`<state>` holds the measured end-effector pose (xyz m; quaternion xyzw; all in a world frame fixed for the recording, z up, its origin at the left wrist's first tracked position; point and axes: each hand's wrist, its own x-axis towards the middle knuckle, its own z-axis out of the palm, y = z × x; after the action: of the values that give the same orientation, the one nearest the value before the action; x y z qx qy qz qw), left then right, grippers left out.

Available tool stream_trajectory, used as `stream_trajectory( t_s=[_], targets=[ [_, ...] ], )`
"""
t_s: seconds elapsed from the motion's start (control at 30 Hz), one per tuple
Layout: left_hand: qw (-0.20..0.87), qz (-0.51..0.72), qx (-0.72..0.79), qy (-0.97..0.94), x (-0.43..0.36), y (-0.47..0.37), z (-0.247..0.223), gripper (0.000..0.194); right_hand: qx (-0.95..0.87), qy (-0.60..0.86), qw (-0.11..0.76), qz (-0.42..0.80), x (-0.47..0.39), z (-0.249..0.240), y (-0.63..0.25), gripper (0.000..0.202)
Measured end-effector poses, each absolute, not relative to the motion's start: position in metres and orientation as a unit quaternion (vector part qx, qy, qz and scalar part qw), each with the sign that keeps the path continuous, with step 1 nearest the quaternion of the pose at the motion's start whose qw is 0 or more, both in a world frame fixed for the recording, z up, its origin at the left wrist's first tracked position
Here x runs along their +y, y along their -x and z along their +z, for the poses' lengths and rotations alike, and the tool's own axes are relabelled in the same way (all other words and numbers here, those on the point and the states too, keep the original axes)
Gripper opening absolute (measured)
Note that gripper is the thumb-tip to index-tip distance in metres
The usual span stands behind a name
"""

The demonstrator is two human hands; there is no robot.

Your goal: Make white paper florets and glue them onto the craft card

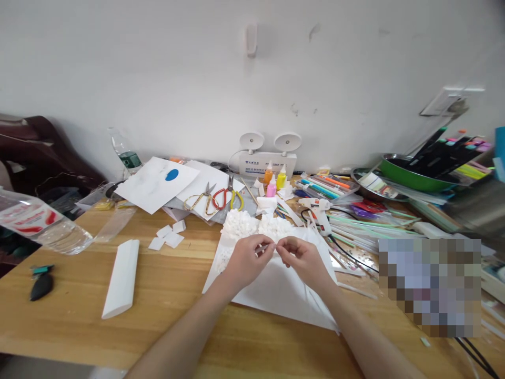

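Note:
My left hand (249, 260) and my right hand (302, 258) meet fingertip to fingertip above a white sheet of paper (284, 295). The fingers of both are closed in a pinch. Whatever small pale thing lies between them is too small and too covered to name. Just beyond the hands, heaps of crumpled white bits (239, 223) cover the far part of the sheet. More white bits lie by my left wrist, partly hidden by it.
Left of the sheet are a folded white paper (121, 279), small white squares (173, 239), a black blower (41, 286) and a large bottle (39, 221). Scissors (203, 200), red-handled pliers (223, 197), paint bottles (271, 187) and a glue gun (320, 213) with its cord lie behind.

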<state>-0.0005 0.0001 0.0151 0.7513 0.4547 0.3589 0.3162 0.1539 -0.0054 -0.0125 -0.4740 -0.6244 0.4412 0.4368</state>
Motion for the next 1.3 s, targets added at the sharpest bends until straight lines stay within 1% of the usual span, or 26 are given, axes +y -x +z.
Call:
stream_trajectory(
  t_s=[0.27, 0.5, 0.6, 0.8, 1.03, 1.17, 1.3],
  targets=[
    [0.301, 0.350, 0.453, -0.763, -0.0011, 0.0000, 0.0144, 0.016, -0.633, 0.508, 0.445, 0.378, -0.0092, -0.0067, -0.1518, 0.017],
    [0.300, 0.359, 0.440, -0.766, -0.0024, -0.0010, 0.0132, 0.016, -0.630, 0.519, 0.455, 0.357, -0.0114, -0.0044, -0.1499, 0.016],
    [0.305, 0.363, 0.438, -0.764, -0.0026, -0.0015, 0.0133, 0.016, -0.624, 0.520, 0.463, 0.356, -0.0126, -0.0066, -0.1496, 0.016],
    [0.322, 0.384, 0.431, -0.751, -0.0022, -0.0012, 0.0143, 0.015, -0.591, 0.510, 0.505, 0.368, -0.0108, -0.0137, -0.1488, 0.019],
    [0.312, 0.401, 0.451, -0.734, -0.0012, -0.0019, 0.0158, 0.016, -0.603, 0.484, 0.506, 0.381, -0.0112, -0.0104, -0.1502, 0.020],
    [0.309, 0.395, 0.447, -0.740, -0.0016, -0.0018, 0.0166, 0.015, -0.633, 0.473, 0.507, 0.344, -0.0132, -0.0078, -0.1493, 0.016],
    [0.323, 0.386, 0.433, -0.748, -0.0028, -0.0017, 0.0173, 0.016, -0.658, 0.479, 0.523, 0.254, -0.0154, -0.0060, -0.1473, 0.011]
  ],
)
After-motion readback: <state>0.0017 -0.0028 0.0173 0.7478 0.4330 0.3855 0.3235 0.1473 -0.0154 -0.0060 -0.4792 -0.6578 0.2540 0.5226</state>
